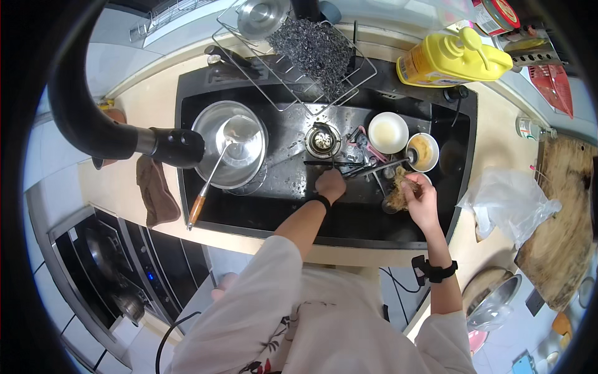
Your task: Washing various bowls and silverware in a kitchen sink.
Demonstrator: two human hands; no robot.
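Observation:
My left hand (331, 184) is closed around the thin handle of a utensil above the black sink (289, 219); the utensil's far end reaches over the drain (322, 140). In my right hand (422, 198) is a tan, fibrous scrubber (398, 191), pinched between thumb and fingers. Near that hand, at the sink's right, sit a white bowl (387, 133) and a smaller bowl (424, 152) with yellowish residue and a ladle-like utensil leaning in it. Pink-handled scissors (369, 145), spoons and black chopsticks (334, 163) lie between my hands.
A steel pot (229, 173) holding a wooden-handled ladle (198, 205) stands at the sink's left, under a black faucet (180, 147). A wire rack (280, 110) overhangs the back. A yellow pump bottle (434, 58), plastic bag (509, 201), cutting board (560, 224) and brown cloth (156, 191) surround the sink.

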